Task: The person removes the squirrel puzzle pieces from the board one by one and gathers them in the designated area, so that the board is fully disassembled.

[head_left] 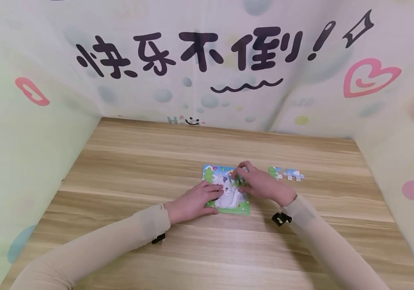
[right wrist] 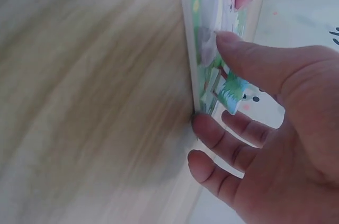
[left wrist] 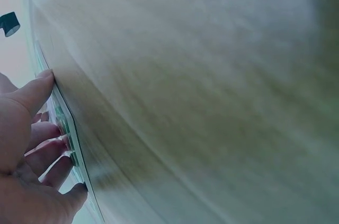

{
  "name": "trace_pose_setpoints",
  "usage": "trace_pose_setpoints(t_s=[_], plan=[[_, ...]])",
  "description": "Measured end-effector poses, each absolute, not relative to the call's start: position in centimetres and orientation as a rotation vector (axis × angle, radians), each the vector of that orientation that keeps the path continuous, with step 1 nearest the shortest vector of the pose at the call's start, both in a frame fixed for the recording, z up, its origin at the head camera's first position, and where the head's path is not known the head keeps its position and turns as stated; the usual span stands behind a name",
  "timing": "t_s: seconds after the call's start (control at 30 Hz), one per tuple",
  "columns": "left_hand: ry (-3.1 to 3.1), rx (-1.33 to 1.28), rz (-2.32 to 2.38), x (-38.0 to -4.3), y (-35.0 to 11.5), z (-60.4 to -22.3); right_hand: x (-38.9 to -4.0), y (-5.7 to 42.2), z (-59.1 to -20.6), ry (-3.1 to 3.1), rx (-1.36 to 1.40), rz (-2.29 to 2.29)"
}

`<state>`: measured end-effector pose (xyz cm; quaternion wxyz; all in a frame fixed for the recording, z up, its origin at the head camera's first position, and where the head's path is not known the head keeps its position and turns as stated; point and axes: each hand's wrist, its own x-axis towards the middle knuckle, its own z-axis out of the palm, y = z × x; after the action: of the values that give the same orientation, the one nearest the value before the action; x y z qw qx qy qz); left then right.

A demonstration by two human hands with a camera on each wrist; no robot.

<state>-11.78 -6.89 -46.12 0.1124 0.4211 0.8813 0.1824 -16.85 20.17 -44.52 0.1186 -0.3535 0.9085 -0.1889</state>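
A jigsaw puzzle (head_left: 225,203) with a grey-white squirrel on green grass lies in its thin board on the table. My left hand (head_left: 194,201) rests on its left part, fingers stretched over the picture; in the left wrist view this hand (left wrist: 26,150) touches the board's edge (left wrist: 79,155). My right hand (head_left: 261,183) arches over the upper right part. Between its thumb and fingers a puzzle piece (right wrist: 231,94) with a green tree stands tilted up from the board. The right thumb (right wrist: 249,57) is beside this piece, and part of the finger hold is hidden.
Two loose puzzle pieces lie right of the right hand: one with a tree (head_left: 273,172), one mostly blue and white (head_left: 294,174). Wood-grain table (head_left: 138,161) surrounds the puzzle. A printed cloth (head_left: 192,80) hangs behind it and along both sides.
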Motion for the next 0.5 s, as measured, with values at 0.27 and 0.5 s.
trace_pose_setpoints(t_s=[0.27, 0.5], plan=[[2.595, 1.228, 0.507, -11.86, -6.85, -46.15, -16.81, 20.54, -44.85, 2.688, -1.042, -0.524], [2.6, 1.252, 0.491, -11.71, -6.87, -45.99, -16.69, 20.7, -45.22, 2.752, -1.106, -0.539]])
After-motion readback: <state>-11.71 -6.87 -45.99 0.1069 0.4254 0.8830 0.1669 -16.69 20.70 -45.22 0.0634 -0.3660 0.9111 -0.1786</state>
